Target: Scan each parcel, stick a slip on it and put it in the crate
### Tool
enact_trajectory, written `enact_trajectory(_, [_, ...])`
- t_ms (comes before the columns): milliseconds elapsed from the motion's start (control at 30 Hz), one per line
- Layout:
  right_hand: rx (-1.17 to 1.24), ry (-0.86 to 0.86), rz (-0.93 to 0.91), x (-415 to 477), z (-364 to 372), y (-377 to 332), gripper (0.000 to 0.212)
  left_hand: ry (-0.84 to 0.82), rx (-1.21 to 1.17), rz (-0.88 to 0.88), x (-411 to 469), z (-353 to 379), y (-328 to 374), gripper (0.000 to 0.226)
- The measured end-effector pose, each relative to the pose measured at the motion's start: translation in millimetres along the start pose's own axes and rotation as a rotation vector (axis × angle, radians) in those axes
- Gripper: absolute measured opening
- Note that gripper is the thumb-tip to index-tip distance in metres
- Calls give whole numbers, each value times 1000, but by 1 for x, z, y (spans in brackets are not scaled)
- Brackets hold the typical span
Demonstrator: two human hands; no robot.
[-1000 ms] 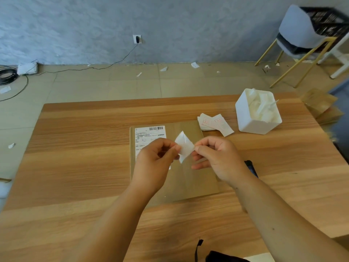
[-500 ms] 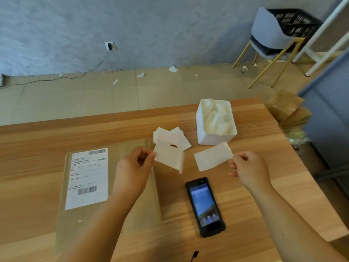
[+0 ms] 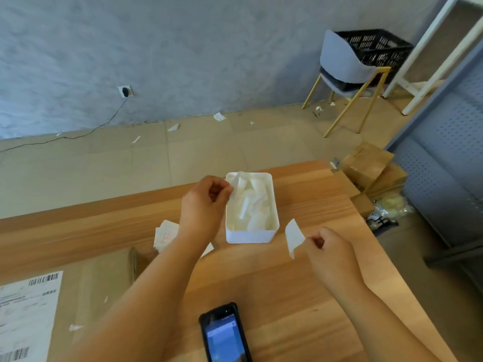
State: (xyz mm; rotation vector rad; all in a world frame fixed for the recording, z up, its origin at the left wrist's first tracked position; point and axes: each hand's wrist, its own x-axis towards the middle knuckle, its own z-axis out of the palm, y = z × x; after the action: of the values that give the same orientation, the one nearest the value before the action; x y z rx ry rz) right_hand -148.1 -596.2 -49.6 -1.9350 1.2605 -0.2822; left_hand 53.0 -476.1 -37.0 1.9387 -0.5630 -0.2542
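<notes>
Grey wall and tiled floor fill the upper frame; a wooden desk [image 3: 300, 283] takes the lower half. At centre stands a white tub [image 3: 251, 235] heaped with peeled backing papers. The left hand [image 3: 202, 207] reaches to the tub's upper left corner, its grip pinching a strip of backing [image 3: 234, 186] over the rim, seemingly about to drop it in. The right hand [image 3: 330, 253], right of the tub, pinches the slip [image 3: 294, 237] by one edge between thumb and forefinger; the slip hangs free above the desk, curling, its long axis running roughly upper left to lower right in the frame.

The parcel [image 3: 86, 296], a flat brown one, lies at the lower left, cut off by the frame edge, with its shipping label [image 3: 28, 317] facing up at far left. A handheld scanner [image 3: 224, 333] lies screen-up at bottom centre, between the two forearms. More slips [image 3: 166, 235] sit partly hidden behind the left wrist. The crate [image 3: 376, 47] is far off at the upper right, on a chair [image 3: 342, 66].

What the next move turns on, as I judge it: the parcel lies down and far to the left of the slip, across the left forearm. The right hand must carry the slip leftward past the scanner, or the left hand, which is nearer the parcel, frees itself to steady the parcel.
</notes>
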Motion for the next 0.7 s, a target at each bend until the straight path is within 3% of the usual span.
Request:
enact_trajectory(133, [19,-34,7,9,-4,3,17,-60,64,-52,32,38,-5,5])
enact_trajectory(267, [40,-53,-1,15,-7,4,17,-237,273,-89,41,60,-25,13])
enact_trajectory(400, [53,-95,-22,17,-6,4,17,-230,363,-43,30,54,-29,29])
enact_trajectory(533, [71,-134,-70,12,-3,2,16,-156,276,27,6,33,-16,31])
enact_trajectory(633, [103,-164,-141,1,0,-1,12,-161,172,-57,-23,13,-6,13])
enact_trajectory(700, [105,-197,-222,-8,4,-4,10,-197,68,-142,-47,1,-1,14])
